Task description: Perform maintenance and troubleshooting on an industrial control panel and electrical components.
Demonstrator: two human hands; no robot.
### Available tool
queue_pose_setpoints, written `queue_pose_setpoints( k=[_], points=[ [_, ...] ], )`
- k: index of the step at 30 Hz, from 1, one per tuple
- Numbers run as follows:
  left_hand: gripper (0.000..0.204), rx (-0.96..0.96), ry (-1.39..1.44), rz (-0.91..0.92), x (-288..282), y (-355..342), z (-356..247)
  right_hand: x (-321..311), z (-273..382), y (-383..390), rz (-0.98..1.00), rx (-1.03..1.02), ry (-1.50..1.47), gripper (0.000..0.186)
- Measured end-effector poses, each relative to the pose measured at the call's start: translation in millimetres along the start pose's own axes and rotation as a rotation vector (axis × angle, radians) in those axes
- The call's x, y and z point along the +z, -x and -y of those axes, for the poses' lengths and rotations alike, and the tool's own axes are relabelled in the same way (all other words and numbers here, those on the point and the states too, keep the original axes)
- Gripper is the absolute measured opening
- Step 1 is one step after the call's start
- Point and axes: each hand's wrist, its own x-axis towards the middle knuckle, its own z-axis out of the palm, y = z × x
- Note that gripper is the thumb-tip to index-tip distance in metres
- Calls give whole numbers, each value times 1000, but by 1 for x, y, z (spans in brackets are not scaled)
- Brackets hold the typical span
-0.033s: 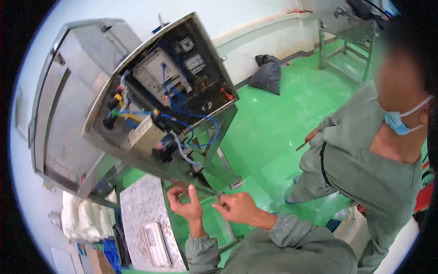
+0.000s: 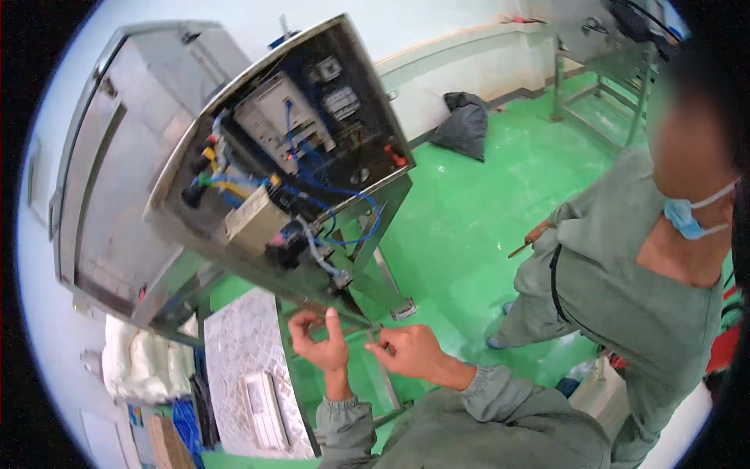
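Observation:
Below an open metal control cabinet (image 2: 254, 209) with blue and yellow tubes and wiring, both of my hands are raised side by side, apart from each other. My left hand (image 2: 322, 344) has its thumb up and fingers loosely curved apart, with nothing visible in it. My right hand (image 2: 408, 352) is turned inward with curled fingers; whatever they pinch, if anything, is too small to make out. Behind my hands is the cabinet's steel stand (image 2: 373, 273). To their lower left, a patterned metal plate (image 2: 238, 328) bears a pale rectangular bar (image 2: 266, 410).
A co-worker (image 2: 609, 289) in grey-green clothes stands at right, holding a thin tool (image 2: 519, 248). A black sack (image 2: 461, 129) lies on the green floor (image 2: 445, 219) by the wall. A steel frame (image 2: 601, 102) stands at back right; white bundles (image 2: 144, 359) sit lower left.
The view has shifted slightly, so the cabinet sits a little further right. My hands appear marginally higher, still in much the same pose.

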Motion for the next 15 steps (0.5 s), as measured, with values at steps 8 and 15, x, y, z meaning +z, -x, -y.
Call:
queue_pose_setpoints(
  k=[8, 15],
  points=[
    [26, -11, 9, -7, 11, -2, -6, 0, -8, -14, 27, 2, 68, 31],
    [34, 14, 77, -11, -7, -2, 7, 5, -7, -43, -4, 56, 128, 21]
  ],
)
